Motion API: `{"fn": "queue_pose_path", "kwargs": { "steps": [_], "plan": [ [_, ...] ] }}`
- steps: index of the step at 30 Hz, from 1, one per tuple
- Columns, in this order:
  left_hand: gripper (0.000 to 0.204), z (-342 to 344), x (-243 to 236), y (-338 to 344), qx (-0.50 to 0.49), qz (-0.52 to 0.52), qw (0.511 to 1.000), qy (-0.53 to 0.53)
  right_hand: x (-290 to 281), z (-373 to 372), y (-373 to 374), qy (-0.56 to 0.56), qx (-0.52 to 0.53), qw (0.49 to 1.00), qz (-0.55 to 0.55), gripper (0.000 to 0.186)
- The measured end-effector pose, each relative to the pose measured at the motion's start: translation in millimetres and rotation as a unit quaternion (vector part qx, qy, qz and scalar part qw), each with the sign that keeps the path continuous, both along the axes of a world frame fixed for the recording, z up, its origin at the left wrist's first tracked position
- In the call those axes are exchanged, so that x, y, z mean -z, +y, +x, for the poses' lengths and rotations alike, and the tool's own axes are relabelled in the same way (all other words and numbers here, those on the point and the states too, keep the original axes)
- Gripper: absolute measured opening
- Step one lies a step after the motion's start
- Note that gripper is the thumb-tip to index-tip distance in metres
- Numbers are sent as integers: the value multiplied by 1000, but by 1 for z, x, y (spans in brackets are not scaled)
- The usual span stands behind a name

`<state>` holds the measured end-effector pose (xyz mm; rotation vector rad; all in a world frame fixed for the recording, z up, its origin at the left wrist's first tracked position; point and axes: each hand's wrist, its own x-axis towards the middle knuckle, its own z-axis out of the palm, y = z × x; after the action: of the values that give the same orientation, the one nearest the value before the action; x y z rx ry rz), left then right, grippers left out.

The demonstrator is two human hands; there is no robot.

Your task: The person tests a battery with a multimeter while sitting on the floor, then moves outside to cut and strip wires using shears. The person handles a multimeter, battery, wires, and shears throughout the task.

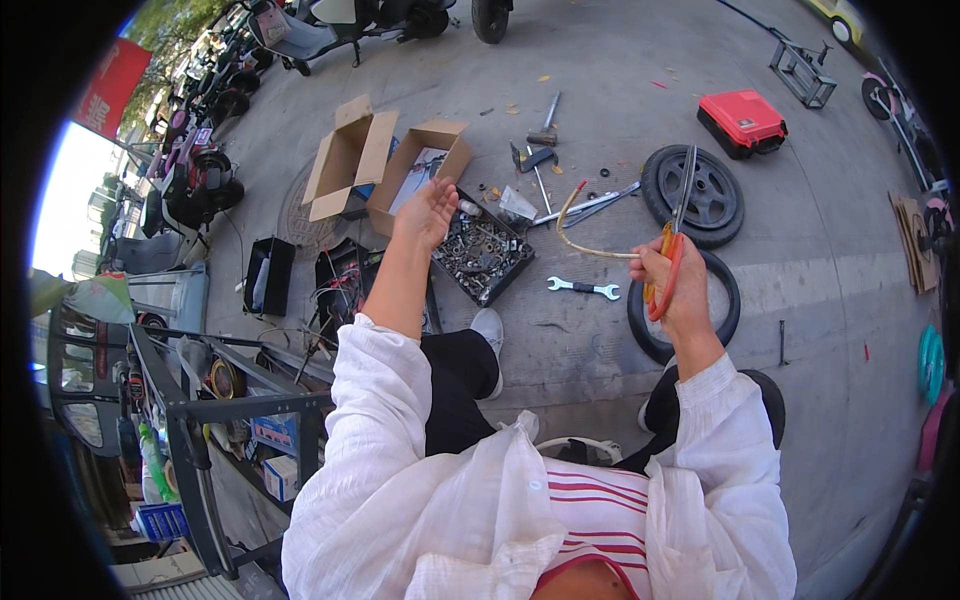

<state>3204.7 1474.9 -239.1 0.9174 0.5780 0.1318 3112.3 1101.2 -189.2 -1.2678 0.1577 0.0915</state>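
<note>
The right hand (680, 288) is closed around orange-handled scissors (684, 202), blades pointing away from the body. A thin yellowish tube (572, 244) extends leftward from its fingers. The left hand (428, 213) shows loosely bent fingers and an exposed palm, near a cardboard box (458, 158) and a black tray (512, 279) of metal parts. A wrench (583, 288) lies on the ground between tray and tire (733, 303).

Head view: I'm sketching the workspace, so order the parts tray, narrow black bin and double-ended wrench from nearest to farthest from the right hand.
1. Double-ended wrench: left of the right hand.
2. Parts tray: farther left, beyond the wrench.
3. Narrow black bin: far left, beyond the tray.
</note>
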Motion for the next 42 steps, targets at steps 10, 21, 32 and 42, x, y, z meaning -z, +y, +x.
{"fn": "queue_pose_path", "kwargs": {
  "steps": [10, 21, 32, 42],
  "plan": [
    [30, -80, -89, -150, 136, 663, 654, -337, 1, 14, -4, -16, 7, 1000, -21, 12],
    [15, -101, -70, -175, 316, 717, 561, -266, -11, -11, -2, 9, -111, 993, 37, 15],
    [28, -98, -70, -177, 459, 225, 853, -103, -16, -12, -5, -13, -59, 982, 181, 19],
    [28, -102, -71, -181, 491, 66, 869, 5, -16, -11, -4, -3, -42, 992, 118, 23]
  ]
}}
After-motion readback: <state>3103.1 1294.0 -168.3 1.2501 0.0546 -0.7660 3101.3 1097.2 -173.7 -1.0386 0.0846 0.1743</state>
